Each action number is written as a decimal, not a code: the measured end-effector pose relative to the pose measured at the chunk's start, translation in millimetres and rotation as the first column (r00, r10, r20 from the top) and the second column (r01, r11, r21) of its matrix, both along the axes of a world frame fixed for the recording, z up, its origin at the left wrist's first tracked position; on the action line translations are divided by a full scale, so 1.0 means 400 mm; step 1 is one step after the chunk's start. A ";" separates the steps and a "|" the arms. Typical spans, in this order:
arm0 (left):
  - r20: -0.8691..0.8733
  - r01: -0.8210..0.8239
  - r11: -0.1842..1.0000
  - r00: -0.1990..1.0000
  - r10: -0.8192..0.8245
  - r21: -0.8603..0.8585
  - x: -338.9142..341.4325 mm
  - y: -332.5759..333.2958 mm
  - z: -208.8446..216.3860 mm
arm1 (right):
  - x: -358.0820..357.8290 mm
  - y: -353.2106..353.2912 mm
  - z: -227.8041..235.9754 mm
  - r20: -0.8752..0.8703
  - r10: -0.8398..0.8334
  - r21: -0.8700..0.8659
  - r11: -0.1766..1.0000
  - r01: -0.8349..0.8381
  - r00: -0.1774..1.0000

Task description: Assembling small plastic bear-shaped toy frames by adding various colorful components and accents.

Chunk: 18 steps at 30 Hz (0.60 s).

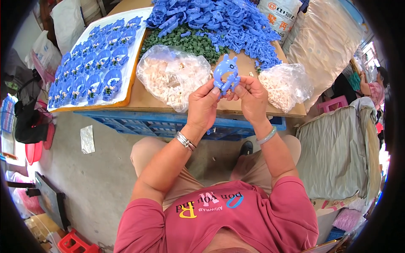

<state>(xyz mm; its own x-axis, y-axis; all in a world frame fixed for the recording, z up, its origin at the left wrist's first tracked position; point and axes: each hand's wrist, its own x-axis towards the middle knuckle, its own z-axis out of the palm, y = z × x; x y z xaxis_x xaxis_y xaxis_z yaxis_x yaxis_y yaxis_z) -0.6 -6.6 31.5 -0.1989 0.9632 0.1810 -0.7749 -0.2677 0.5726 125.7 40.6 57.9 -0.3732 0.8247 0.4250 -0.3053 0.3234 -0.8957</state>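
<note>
Above the table's near edge I hold a blue plastic dolphin-shaped piece (225, 67) with an open loop in its middle. My left hand (203, 104) pinches its lower left side between thumb and fingers. On its lower right side, the fingertips of my right hand (253, 99) are closed too. Whether a smaller part sits between the fingertips is hidden. Just left of my left hand lies a clear bag of small cream-coloured parts (162, 78). A second bag of cream parts (284, 86) lies right of my right hand. Behind the held piece spreads a pile of small dark green parts (185, 44).
A large heap of blue plastic parts (202, 17) covers the table's far side. On the left, a white tray (134, 63) carries rows of blue dolphin-shaped pieces. A blue crate (147, 126) stands under the table. Sacks and a grey-covered stack (333, 152) flank the right side.
</note>
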 end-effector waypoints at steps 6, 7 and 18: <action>0.035 0.001 1.000 0.999 -0.001 -0.003 0.005 -0.004 0.000 | -0.006 -0.004 0.007 0.007 0.024 -0.027 0.999 -0.024 1.000; 0.021 -0.002 1.000 1.000 0.002 -0.003 0.003 -0.003 0.002 | -0.005 -0.003 0.010 0.007 0.024 -0.027 0.999 -0.024 1.000; -0.052 0.014 0.997 0.998 -0.017 -0.073 0.011 0.005 -0.023 | 0.012 0.036 -0.040 0.164 -0.045 0.073 0.997 0.034 0.985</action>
<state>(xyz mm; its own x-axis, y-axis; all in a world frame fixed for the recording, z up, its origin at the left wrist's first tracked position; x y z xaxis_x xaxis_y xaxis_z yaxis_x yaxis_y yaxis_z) 3.9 -4.6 22.4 -0.1759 0.9770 0.1206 -0.7469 -0.2123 0.6302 130.4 55.2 42.0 -0.4110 0.8109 0.4167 -0.1405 0.3952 -0.9078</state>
